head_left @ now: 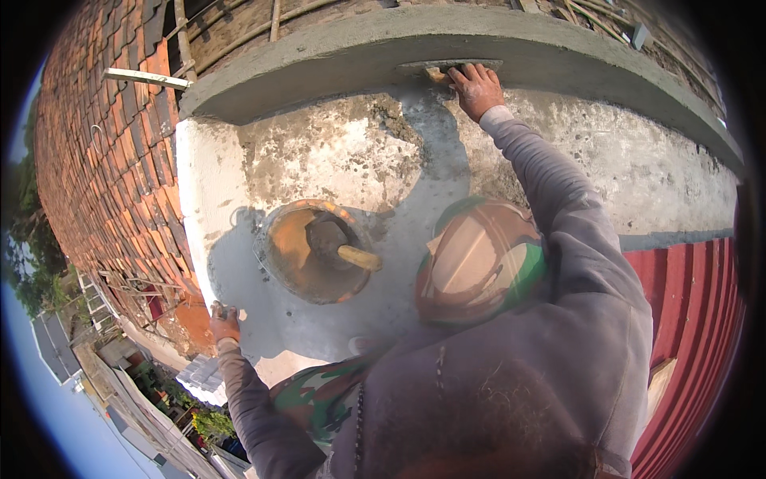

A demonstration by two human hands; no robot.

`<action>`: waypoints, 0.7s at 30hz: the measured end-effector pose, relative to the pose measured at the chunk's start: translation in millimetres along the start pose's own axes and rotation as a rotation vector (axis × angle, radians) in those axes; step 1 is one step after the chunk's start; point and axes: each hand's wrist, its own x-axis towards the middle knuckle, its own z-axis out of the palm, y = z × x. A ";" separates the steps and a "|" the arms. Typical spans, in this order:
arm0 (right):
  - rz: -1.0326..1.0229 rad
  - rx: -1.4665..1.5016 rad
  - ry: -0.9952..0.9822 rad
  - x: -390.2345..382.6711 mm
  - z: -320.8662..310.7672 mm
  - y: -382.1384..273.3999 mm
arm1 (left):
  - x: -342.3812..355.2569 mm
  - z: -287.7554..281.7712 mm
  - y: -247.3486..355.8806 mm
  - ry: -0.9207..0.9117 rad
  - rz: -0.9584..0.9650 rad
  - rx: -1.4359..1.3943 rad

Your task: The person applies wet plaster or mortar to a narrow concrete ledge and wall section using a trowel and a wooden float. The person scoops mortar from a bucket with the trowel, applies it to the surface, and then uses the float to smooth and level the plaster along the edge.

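Observation:
My right hand [477, 89] grips a flat trowel [431, 65] with a wooden handle, held against the grey plastered band [335, 60] at the top. My left hand [225, 323] is at the white edge [194, 199] of the ledge, fingers curled onto it. A worn bucket [291, 243] of grey mortar stands between my arms on the ledge, with a wooden-handled tool [359, 257] in it. A camouflage-clad knee [471, 267] of mine is bent beside the bucket.
An orange tiled roof [120, 152] slopes away on the left. Red corrugated sheeting [686, 327] lies at the right. Poles and sticks [255, 24] are above the band. Beyond the ledge's left edge are lower roofs and plants [207, 423] below.

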 end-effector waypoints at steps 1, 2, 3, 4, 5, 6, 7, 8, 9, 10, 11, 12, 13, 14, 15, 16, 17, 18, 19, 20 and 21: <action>-0.008 -0.004 0.055 -0.6 -12.5 13.7 | 1.3 2.0 1.3 -0.008 0.004 -0.023; -0.012 -0.002 0.080 0.1 -24.6 22.6 | 1.5 -0.1 -2.9 -0.010 0.000 -0.046; -0.017 -0.001 0.104 -0.8 -38.4 31.1 | 0.7 -0.1 -7.2 -0.011 -0.006 -0.069; -0.025 -0.007 0.130 -1.4 -54.1 40.5 | 0.8 2.4 -5.7 -0.009 0.009 -0.058; -0.017 -0.003 0.185 -3.0 -67.3 49.6 | 1.1 1.7 -3.5 -0.008 0.021 -0.045; -0.011 0.002 0.241 -4.9 -79.2 56.5 | -1.3 3.6 -2.1 -0.006 0.031 -0.032; 0.020 0.045 0.289 -5.9 -89.1 57.9 | -0.6 3.5 -11.4 0.063 0.059 0.078; 0.018 0.075 0.303 -8.6 -90.3 55.5 | 1.8 2.3 -18.0 0.061 0.062 0.038; 0.014 0.107 0.316 -11.2 -87.3 51.1 | 3.1 1.4 -25.0 0.059 0.061 -0.003; 0.011 0.138 0.329 -15.4 -83.4 45.1 | 3.6 2.6 -28.1 0.058 0.062 -0.043; 0.017 0.157 0.247 -21.7 -78.8 30.0 | 6.4 2.0 -20.6 0.066 0.060 -0.006; -0.014 0.176 0.193 -23.8 -64.0 17.7 | 5.9 3.4 -13.9 0.062 0.047 0.023; -0.050 0.146 0.126 -24.7 -50.7 0.5 | 3.2 3.8 3.9 0.058 0.038 0.053; -0.071 0.149 0.042 -22.3 -30.7 -15.1 | 0.9 3.6 20.4 0.057 0.032 0.087; -0.074 0.143 -0.033 -17.9 -13.2 -35.6 | 0.3 2.0 27.0 0.056 0.005 0.111; -0.094 0.122 -0.034 -10.7 8.2 -53.1 | 1.4 0.0 25.2 0.066 0.030 0.136; -0.102 0.147 -0.067 -0.5 18.9 -76.2 | 0.8 -0.9 9.6 0.081 0.042 0.168; -0.119 0.110 -0.071 9.3 29.2 -91.6 | 4.6 -2.3 -3.5 0.095 0.063 0.201; -0.134 0.070 -0.073 19.5 38.4 -103.3 | 8.0 -3.2 -16.4 0.103 0.077 0.143; -0.150 0.012 -0.081 26.3 39.6 -109.2 | 8.2 -0.9 -17.5 0.076 0.058 0.092; -0.142 -0.009 -0.120 31.4 39.5 -110.7 | 8.7 1.4 -17.8 0.049 0.041 0.042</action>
